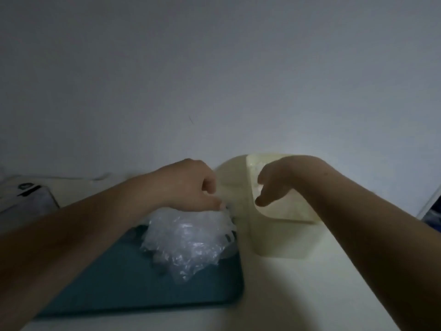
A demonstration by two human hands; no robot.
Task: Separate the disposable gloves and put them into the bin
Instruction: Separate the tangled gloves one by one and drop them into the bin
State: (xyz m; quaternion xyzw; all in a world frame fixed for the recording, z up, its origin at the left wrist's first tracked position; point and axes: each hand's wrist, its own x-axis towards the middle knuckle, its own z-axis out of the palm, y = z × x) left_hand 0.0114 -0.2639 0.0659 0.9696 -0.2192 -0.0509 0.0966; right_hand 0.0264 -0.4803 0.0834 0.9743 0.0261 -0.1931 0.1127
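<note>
Nearest the lens, the left forearm leads to the left hand (pixel 191 185), fingers curled, pinching the top of the clear glove pile (pixel 188 237) on the teal mat (pixel 143 283). Over the cream bin (pixel 281 237) the right hand (pixel 276 182) hangs slack, empty. Film is probably light, limp, clingy: pinch a single edge

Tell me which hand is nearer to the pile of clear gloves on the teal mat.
Left. The left hand pinches the top of the glove pile; the right hand hangs apart from it, above the cream bin.
</note>
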